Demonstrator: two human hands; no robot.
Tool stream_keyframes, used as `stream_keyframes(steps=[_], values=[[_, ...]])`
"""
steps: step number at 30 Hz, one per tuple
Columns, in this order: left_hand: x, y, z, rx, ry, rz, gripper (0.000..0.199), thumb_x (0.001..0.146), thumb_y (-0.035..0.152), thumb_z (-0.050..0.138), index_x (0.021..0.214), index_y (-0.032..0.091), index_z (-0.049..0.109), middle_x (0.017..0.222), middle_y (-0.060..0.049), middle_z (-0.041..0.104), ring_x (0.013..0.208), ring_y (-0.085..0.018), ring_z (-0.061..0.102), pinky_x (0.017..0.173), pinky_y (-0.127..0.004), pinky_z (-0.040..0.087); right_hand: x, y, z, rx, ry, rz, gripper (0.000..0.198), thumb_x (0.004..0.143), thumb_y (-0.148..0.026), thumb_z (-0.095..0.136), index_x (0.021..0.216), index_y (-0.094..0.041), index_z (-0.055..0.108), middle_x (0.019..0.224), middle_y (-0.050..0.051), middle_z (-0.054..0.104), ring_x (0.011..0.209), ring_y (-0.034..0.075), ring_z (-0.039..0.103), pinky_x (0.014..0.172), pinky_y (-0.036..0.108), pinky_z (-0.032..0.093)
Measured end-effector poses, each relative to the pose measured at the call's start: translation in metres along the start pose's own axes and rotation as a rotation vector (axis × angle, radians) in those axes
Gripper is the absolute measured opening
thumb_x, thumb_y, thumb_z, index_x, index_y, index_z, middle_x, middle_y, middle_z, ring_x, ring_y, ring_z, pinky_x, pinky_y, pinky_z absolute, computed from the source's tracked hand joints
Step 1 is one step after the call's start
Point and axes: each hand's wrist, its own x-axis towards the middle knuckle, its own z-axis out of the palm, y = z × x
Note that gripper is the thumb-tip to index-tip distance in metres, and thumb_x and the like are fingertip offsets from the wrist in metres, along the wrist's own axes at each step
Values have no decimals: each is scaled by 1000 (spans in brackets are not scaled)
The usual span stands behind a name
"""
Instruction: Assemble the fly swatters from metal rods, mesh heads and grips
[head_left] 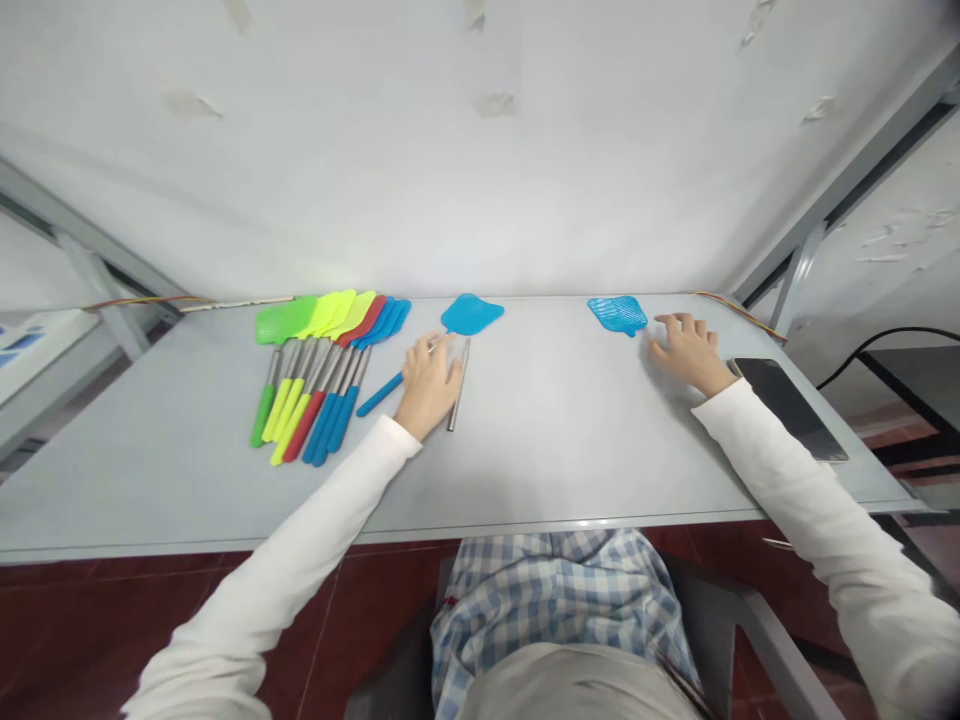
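Observation:
My left hand [427,382] lies over the metal shaft of a blue fly swatter, its fingers curled onto it. The swatter's blue head [471,314] points away to the right, and its blue handle [380,393] sticks out to the left of the hand. A loose metal rod [460,388] lies just right of that hand, partly behind the thumb. On the right, my right hand [690,352] is open with fingers apart, holding nothing. Its fingertips are close beside a loose blue fly swatter head [618,314] that has no shaft.
A row of overlapping fly swatters [315,375] in green, yellow, red and blue lies on the left of the grey table [555,450]. A dark phone or tablet [787,408] lies by my right forearm. A white wall [555,180] stands behind.

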Motion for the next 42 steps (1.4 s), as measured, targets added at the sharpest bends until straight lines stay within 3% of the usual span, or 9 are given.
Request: stream_keyframes(steps=[4, 9, 14, 18, 23, 29, 34, 38, 42], values=[[10, -34, -16, 151, 21, -136, 46, 86, 31, 47, 126, 9, 54, 127, -24, 52, 123, -39, 48, 103, -53, 39, -15, 20, 3, -115, -60, 90, 47, 87, -25, 40, 128, -5, 52, 116, 28, 58, 106, 40, 57, 84, 51, 45], [18, -53, -19, 182, -91, -123, 28, 84, 31, 49, 105, 16, 59, 105, -16, 64, 109, -33, 58, 98, -45, 44, -12, 13, 3, 69, -134, -57, 44, 83, -19, 43, 125, -10, 54, 103, 19, 61, 90, 29, 62, 82, 40, 48], [22, -43, -24, 147, -96, -169, 14, 81, 27, 51, 92, 19, 54, 100, -15, 66, 102, -31, 62, 90, -41, 48, -1, -21, -4, 0, -85, -76, 48, 89, -28, 43, 130, -5, 51, 118, 27, 58, 104, 37, 58, 84, 46, 47], [23, -33, -33, 74, 22, -190, 10, 79, 23, 52, 88, 20, 48, 101, -15, 65, 104, -31, 62, 92, -40, 47, 10, -38, -2, 35, -61, -222, 50, 96, -41, 38, 138, -18, 49, 140, 20, 50, 115, 39, 52, 88, 52, 46], [17, -3, -50, -369, 88, -213, 22, 77, 21, 56, 91, 23, 39, 91, -3, 63, 75, -17, 65, 76, -30, 49, 19, -36, 5, 1, -86, -129, 47, 98, -40, 34, 129, -14, 57, 127, 22, 60, 113, 37, 54, 92, 52, 43], [11, 58, -38, -978, -233, -139, 34, 82, 24, 52, 113, 24, 37, 85, 2, 68, 47, -7, 47, 51, -21, 38, 17, -36, 2, 28, 73, -96, 41, 96, -34, 38, 121, -9, 59, 122, 26, 58, 113, 38, 54, 92, 55, 43], [22, 89, -2, -578, -266, 2, 26, 90, 26, 46, 115, 25, 52, 80, 1, 67, 66, -14, 58, 64, -26, 40, 3, -64, 0, 136, 377, -415, 41, 96, -30, 35, 127, -13, 56, 130, 22, 56, 124, 35, 50, 101, 57, 39], [21, 101, 17, -234, -255, 74, 26, 94, 46, 47, 110, 27, 56, 77, 0, 66, 79, -21, 65, 70, -29, 40, -6, -80, 2, 43, 406, -650, 41, 97, -23, 37, 135, -21, 54, 140, 15, 55, 136, 30, 44, 112, 51, 31], [14, 107, 27, -88, -240, 189, 26, 99, 40, 39, 107, 21, 55, 98, -8, 69, 90, -23, 66, 74, -31, 42, -6, -83, 4, -25, 402, -742, 36, 98, -18, 38, 126, -19, 61, 127, 12, 65, 136, 28, 46, 111, 49, 32]])
